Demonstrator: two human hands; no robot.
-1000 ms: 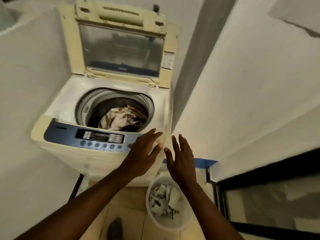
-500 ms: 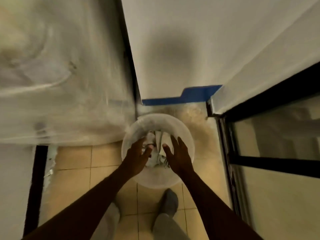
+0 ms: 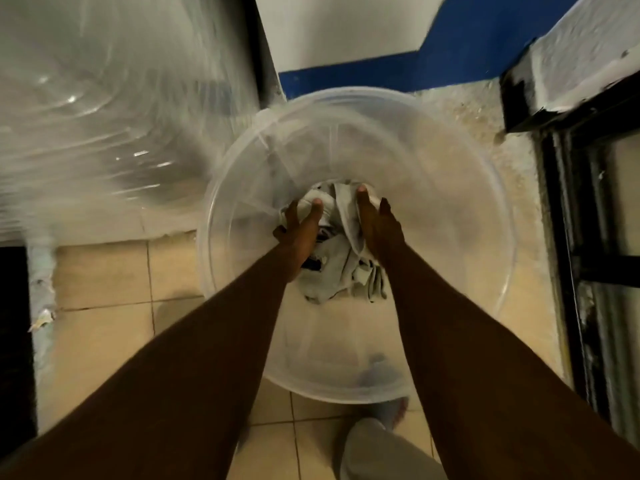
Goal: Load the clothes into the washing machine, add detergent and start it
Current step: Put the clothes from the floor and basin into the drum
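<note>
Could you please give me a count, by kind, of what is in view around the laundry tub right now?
Hands: 2, left hand and right hand
Clear plastic tubs: 1
Piles of pale clothes in the tub: 1
Washing machines: 1, blurred
Total: 5

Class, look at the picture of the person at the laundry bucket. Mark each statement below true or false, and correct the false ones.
1. Both hands are inside the bucket. True.
2. The left hand and right hand are on the clothes. True.
3. The bucket is black. False: it is clear plastic.
4. The bucket stands on a table. False: it stands on the tiled floor.
5. The bucket is full to the brim. False: the clothes lie low at its bottom.
</note>
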